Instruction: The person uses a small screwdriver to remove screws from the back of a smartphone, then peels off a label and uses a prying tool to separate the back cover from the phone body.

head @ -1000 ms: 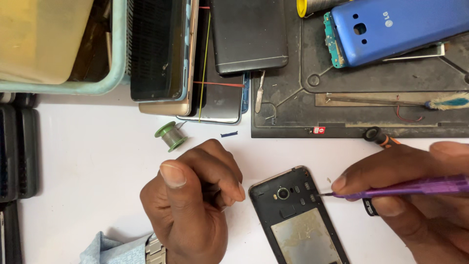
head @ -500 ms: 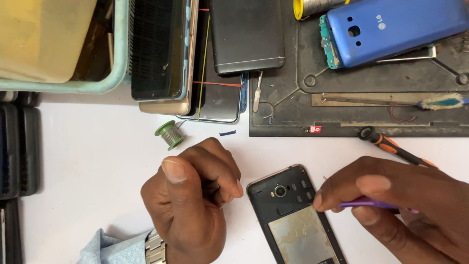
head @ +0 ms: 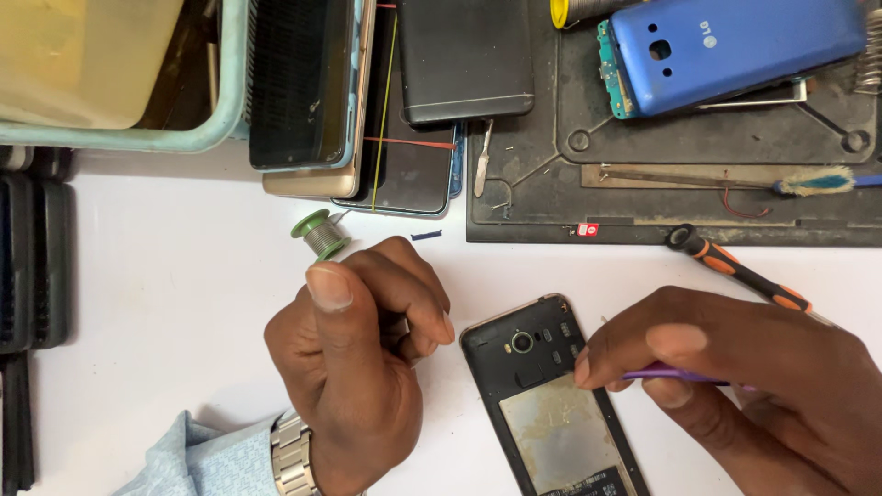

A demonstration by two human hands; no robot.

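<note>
So the opened phone is lying face down on the white tabletop, low in the middle of the view and a bit tilted, back cover off. You can see the black plastic mid-frame, the round camera lens near the top and a dull, scuffed metal plate where the battery would sit. Flat on its face like that, the whole back side is exposed to work on.

The right hand comes in from the right with a pinched grip, thumb and fingers closed on a thin purple tool, tip right at the phone's right edge near the camera end. Can't see the very tip, the fingers cover it. Low and sideways, it looks like a prying angle to me.

The left hand is curled into a loose fist just beside the phone's top-left corner, thumb up. Whether it's holding anything tiny inside, I can't tell. Metal watch band and a light blue cuff at the wrist.

Further out:
- a small green spool of solder wire just above the left hand
- an orange and black screwdriver lying diagonally above the right hand
- a dark rubbery work mat with molded recesses, carrying a glossy blue phone back and a brush with worn bristles
- a stack of phones and screens at top centre, beside a pale green plastic tray
</note>
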